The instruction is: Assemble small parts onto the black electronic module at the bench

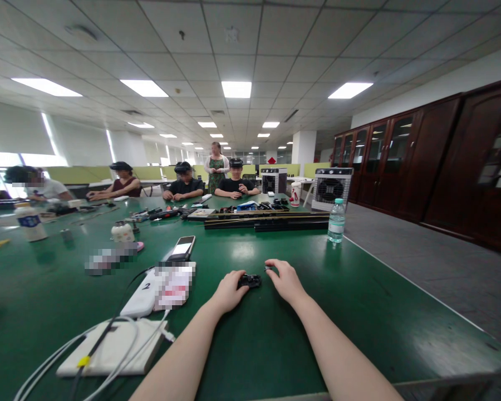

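Note:
My left hand [229, 291] rests on the green table [250, 334], its fingers and thumb closed on the left end of a small black device [251, 280] with uneven parts on top. Too little detail shows to name its kind. Just to the right, my right hand [286, 280] pinches a tiny greyish piece [268, 268] between thumb and fingertips, a short gap away from the device. What that piece is I cannot make out.
To the left lie a white power bank [138, 295], a phone [182, 248], a white flat box [108, 348] and loose cables. A water bottle [336, 221] stands right, beside long black bars [292, 225]. Several people sit or stand beyond the table.

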`<state>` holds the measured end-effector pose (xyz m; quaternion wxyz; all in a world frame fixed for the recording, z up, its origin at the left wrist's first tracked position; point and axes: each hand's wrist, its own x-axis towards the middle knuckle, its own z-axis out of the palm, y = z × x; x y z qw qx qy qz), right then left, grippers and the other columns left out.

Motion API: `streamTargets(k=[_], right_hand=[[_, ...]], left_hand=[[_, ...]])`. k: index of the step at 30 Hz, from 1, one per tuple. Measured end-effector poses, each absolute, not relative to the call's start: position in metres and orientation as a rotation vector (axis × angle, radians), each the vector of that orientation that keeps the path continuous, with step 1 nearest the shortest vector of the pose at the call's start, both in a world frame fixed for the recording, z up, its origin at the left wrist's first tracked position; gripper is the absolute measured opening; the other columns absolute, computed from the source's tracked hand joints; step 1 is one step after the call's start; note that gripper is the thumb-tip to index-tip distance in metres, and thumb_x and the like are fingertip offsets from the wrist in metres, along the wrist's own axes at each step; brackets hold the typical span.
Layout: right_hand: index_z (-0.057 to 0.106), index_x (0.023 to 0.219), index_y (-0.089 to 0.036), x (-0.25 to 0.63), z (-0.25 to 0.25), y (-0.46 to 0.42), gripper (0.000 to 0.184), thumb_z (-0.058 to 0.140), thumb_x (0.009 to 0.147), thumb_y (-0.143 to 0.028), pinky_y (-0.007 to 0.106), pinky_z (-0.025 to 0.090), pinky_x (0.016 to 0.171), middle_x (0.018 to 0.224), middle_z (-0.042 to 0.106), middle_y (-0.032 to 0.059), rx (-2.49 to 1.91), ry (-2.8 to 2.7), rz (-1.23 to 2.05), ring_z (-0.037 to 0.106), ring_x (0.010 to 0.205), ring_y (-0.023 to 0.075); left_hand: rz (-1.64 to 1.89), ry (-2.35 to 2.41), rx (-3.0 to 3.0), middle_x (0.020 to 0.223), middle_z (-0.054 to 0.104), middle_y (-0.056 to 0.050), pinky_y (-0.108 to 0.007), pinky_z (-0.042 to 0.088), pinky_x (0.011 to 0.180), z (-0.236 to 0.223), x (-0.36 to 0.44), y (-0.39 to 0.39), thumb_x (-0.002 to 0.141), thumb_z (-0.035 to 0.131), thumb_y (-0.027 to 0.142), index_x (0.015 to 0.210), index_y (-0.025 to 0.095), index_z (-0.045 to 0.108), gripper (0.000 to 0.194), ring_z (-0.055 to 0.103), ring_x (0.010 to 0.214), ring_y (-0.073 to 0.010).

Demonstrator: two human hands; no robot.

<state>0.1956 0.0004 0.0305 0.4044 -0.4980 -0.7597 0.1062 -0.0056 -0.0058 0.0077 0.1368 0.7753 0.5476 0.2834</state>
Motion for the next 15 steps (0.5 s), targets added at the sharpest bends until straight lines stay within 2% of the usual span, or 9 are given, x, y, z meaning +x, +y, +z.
streamTargets(k=[15], right_hand=[[0.061, 0.107, -0.022, 0.2022, 0.0262, 0.0085, 0.028, 0.046, 0.083, -0.023, 0.039, 0.042, 0.093, 0.11, 0.065, 0.0057, -1.269, -1.842, 0.236, 0.057, 0.104, 0.0213]], left_hand=[[0.807, 1.582, 2.242, 0.113, 0.06, -0.012, -0.036, 0.04, 0.095, 0.0074, -0.0063, -0.0056, 0.073, 0.054, 0.022, 0.118, 0.015, 0.053, 0.045, 0.055, 0.105, -0.025]])
